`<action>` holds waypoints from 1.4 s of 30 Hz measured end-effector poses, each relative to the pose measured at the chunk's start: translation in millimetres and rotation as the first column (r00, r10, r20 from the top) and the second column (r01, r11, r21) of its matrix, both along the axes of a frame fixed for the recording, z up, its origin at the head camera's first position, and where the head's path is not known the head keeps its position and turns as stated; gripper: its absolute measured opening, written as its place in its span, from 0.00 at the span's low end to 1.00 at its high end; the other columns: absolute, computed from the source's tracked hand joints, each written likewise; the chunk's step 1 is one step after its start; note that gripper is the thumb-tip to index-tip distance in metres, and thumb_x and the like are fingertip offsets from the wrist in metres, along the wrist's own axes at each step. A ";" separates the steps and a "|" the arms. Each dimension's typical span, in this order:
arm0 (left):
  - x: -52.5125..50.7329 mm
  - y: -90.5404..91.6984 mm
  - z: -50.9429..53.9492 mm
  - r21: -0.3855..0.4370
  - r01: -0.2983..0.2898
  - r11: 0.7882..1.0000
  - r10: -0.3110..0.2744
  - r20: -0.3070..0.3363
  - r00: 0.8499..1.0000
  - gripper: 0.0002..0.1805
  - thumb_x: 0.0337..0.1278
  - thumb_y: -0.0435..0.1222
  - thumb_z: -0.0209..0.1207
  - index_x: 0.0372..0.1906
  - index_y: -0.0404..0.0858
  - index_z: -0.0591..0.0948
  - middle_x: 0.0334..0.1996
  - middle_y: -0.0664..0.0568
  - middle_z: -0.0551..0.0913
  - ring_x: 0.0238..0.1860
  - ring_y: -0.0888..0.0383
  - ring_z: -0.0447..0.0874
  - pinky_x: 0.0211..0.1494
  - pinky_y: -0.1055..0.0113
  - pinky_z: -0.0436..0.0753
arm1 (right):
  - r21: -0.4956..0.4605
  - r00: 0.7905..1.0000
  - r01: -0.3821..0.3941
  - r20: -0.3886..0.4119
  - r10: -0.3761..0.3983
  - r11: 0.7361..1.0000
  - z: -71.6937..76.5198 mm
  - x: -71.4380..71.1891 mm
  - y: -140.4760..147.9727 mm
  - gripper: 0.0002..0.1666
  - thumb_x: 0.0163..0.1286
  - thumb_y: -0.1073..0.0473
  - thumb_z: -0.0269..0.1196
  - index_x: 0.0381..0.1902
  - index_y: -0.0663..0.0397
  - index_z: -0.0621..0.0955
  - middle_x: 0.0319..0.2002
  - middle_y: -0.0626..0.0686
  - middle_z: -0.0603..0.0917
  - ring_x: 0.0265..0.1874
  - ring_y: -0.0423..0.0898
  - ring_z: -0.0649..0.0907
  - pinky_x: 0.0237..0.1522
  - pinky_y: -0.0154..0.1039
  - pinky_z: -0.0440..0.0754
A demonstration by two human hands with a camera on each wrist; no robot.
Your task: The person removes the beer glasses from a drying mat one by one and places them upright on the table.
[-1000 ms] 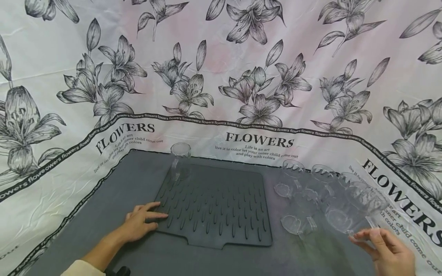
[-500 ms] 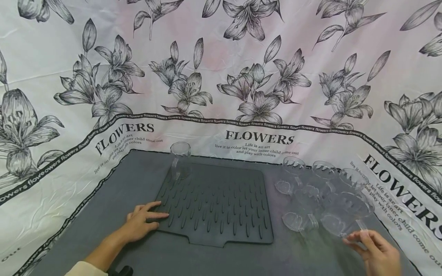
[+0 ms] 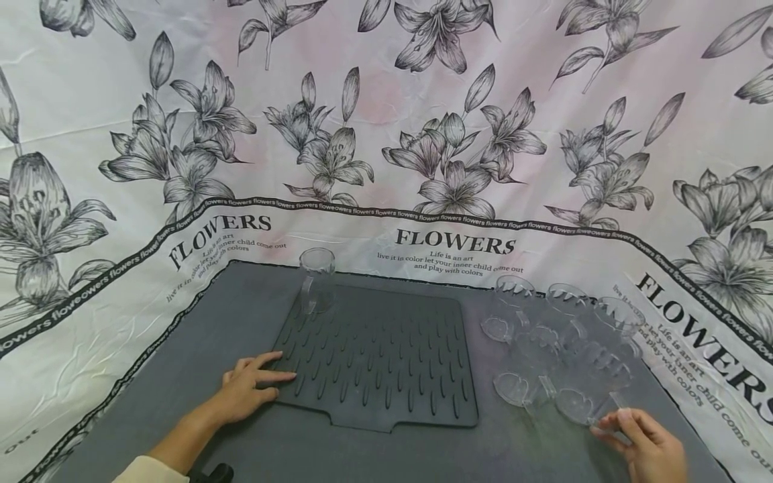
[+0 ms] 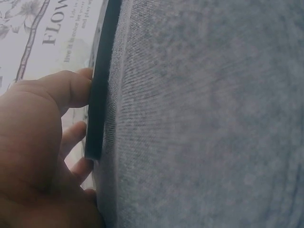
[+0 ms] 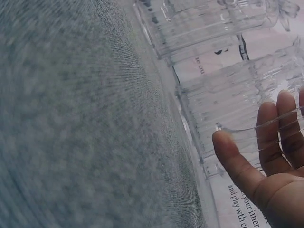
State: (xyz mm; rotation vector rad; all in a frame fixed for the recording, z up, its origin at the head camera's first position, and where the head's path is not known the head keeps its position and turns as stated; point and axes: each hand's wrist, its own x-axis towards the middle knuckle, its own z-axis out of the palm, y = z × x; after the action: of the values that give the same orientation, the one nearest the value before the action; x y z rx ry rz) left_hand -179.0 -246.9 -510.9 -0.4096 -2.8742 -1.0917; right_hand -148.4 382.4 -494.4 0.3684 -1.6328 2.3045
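Observation:
At the front right of the table, my right hand (image 3: pixel 646 444) holds a clear mug (image 3: pixel 576 405) by its handle. In the right wrist view the thumb lies on one end of the handle (image 5: pixel 247 129), with the fingers curled on its other side. My left hand (image 3: pixel 241 392) rests at the left edge of a dark ridged drying mat (image 3: pixel 374 355), fingers spread and fairly straight over the rim. The left wrist view shows the thumb against the mat's edge (image 4: pixel 99 104). Another clear mug (image 3: pixel 317 285) stands on the mat's back left corner.
Several more clear mugs (image 3: pixel 513 389) stand close together right of the mat, just beyond the held one. Behind the grey table (image 3: pixel 181 355) hangs a white flower-printed cloth (image 3: pixel 386 161). A small black object (image 3: pixel 220 473) shows at the bottom edge.
My right hand has moved left and nearer with the mug, which looks lower and lines up with the other mugs. The left hand has stayed on the mat's edge.

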 end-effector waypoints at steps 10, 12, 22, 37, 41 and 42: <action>0.1 0.9 -1.1 -0.003 -0.012 1.000 0.012 0.008 1.000 0.18 0.55 0.32 0.63 0.50 0.51 0.87 0.68 0.45 0.65 0.63 0.38 0.54 0.53 0.37 0.48 | 0.045 0.995 0.062 0.077 -0.066 0.997 -1.6 2.5 0.9 0.10 0.74 0.68 0.53 0.35 0.71 0.80 0.30 0.56 0.82 0.32 0.47 0.84 0.33 0.44 0.84; 0.4 0.5 -1.9 -0.004 -0.014 1.000 0.014 0.009 1.000 0.18 0.55 0.33 0.63 0.50 0.51 0.87 0.68 0.45 0.65 0.63 0.38 0.54 0.53 0.37 0.48 | 0.031 0.997 0.052 0.062 -0.054 0.998 -2.2 2.4 0.8 0.10 0.74 0.68 0.53 0.35 0.70 0.80 0.30 0.56 0.82 0.32 0.47 0.84 0.33 0.44 0.84; 1.2 -0.8 -2.1 -0.008 -0.015 1.000 0.015 0.021 1.000 0.17 0.56 0.33 0.63 0.50 0.52 0.86 0.68 0.45 0.64 0.63 0.39 0.54 0.54 0.37 0.49 | -0.027 1.000 -0.004 0.005 0.005 1.000 -5.7 -0.6 2.8 0.11 0.74 0.70 0.52 0.36 0.71 0.80 0.32 0.59 0.83 0.34 0.48 0.85 0.33 0.46 0.84; 0.2 0.8 -4.2 0.004 -0.012 1.000 0.011 0.023 1.000 0.17 0.55 0.33 0.63 0.50 0.52 0.87 0.68 0.46 0.65 0.63 0.38 0.54 0.54 0.36 0.48 | 0.204 0.612 0.727 0.240 -0.753 0.656 56.8 22.8 -16.4 0.11 0.76 0.56 0.53 0.34 0.52 0.78 0.26 0.40 0.78 0.27 0.33 0.77 0.24 0.21 0.74; -0.5 0.2 -3.3 0.018 -0.015 1.000 0.015 0.020 1.000 0.17 0.55 0.33 0.63 0.50 0.52 0.87 0.68 0.46 0.65 0.63 0.39 0.54 0.54 0.37 0.48 | -0.002 0.667 0.737 0.159 -0.728 0.676 77.7 34.4 -27.7 0.09 0.74 0.59 0.55 0.37 0.61 0.78 0.29 0.49 0.79 0.31 0.41 0.77 0.27 0.25 0.75; -0.4 0.0 -3.0 0.018 -0.016 1.000 0.015 0.020 1.000 0.17 0.55 0.33 0.63 0.49 0.52 0.87 0.68 0.46 0.65 0.63 0.40 0.54 0.54 0.37 0.48 | -0.062 0.686 0.727 0.125 -0.717 0.684 82.0 36.5 -31.3 0.09 0.73 0.61 0.57 0.38 0.64 0.77 0.30 0.52 0.79 0.31 0.43 0.77 0.28 0.27 0.76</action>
State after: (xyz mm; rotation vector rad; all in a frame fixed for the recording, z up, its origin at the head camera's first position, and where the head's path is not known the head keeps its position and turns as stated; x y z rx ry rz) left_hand -179.4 -246.9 -513.9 -0.3766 -2.8774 -1.1257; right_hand -111.9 351.1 -412.5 -0.3739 -1.3321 1.7767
